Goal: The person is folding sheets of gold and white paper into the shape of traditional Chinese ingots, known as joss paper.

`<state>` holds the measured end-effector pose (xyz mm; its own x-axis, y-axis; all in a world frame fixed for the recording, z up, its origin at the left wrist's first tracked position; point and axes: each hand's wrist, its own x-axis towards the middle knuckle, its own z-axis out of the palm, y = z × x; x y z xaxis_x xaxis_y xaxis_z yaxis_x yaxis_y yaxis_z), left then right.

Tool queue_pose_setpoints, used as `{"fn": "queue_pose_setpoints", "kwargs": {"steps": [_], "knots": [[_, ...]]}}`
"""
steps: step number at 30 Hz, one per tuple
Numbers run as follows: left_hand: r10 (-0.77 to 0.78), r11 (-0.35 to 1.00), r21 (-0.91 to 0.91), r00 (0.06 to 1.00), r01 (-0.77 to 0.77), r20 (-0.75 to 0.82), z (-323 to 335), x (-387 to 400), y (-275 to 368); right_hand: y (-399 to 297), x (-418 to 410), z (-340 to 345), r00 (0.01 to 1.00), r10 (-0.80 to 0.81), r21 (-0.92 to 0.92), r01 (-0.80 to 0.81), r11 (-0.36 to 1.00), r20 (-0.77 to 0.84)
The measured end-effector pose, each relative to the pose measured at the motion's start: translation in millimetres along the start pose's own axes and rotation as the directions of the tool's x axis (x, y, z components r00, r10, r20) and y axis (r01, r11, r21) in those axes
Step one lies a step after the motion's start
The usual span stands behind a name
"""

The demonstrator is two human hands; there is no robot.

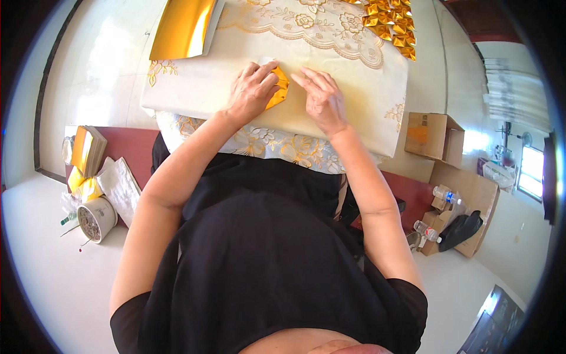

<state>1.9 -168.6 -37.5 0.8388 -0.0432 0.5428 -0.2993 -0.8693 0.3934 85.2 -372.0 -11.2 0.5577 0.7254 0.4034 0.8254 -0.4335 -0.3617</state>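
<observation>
On the table covered by an embroidered cream tablecloth [212, 84] lies a folded piece of gold foil paper [279, 94]. My left hand [254, 88] rests on its left side, fingers bent over it, hiding part of it. A small whitish piece [266, 59] shows just beyond those fingertips. My right hand [323, 95] is to the right of the folded paper, apart from it, with fingers extended and nothing seen in them. A stack of gold foil sheets [181, 28] lies at the table's far left. Folded gold foil pieces [393, 26] sit in rows at the far right.
Left of me, a dark red bench [128, 148] holds a stack of gold-faced paper [88, 150], white cloth or paper [119, 186] and a pot [99, 219]. Cardboard boxes [426, 135], plastic bottles [426, 231] and a black bag [460, 231] are on my right.
</observation>
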Motion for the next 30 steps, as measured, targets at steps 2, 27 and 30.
{"fn": "queue_pose_setpoints", "kwargs": {"steps": [2, 27, 30], "knots": [[-0.001, 1.0, 0.0, 1.0, 0.001, -0.01, 0.9, 3.7, 0.6, -5.9, 5.0, 1.9, 0.999, 0.034, 0.021, -0.033, 0.999, -0.036], [-0.009, 1.0, -0.016, 1.0, 0.009, 0.004, -6.0, 5.9, 7.1, -16.0, 3.9, 16.8, 0.982, -0.056, -0.04, 0.05, 0.998, -0.182], [0.003, 1.0, -0.005, 1.0, -0.003, -0.002, -5.3, 4.2, 7.1, -10.6, -1.1, 19.3, 0.978, -0.048, -0.001, 0.049, 0.999, -0.201]]}}
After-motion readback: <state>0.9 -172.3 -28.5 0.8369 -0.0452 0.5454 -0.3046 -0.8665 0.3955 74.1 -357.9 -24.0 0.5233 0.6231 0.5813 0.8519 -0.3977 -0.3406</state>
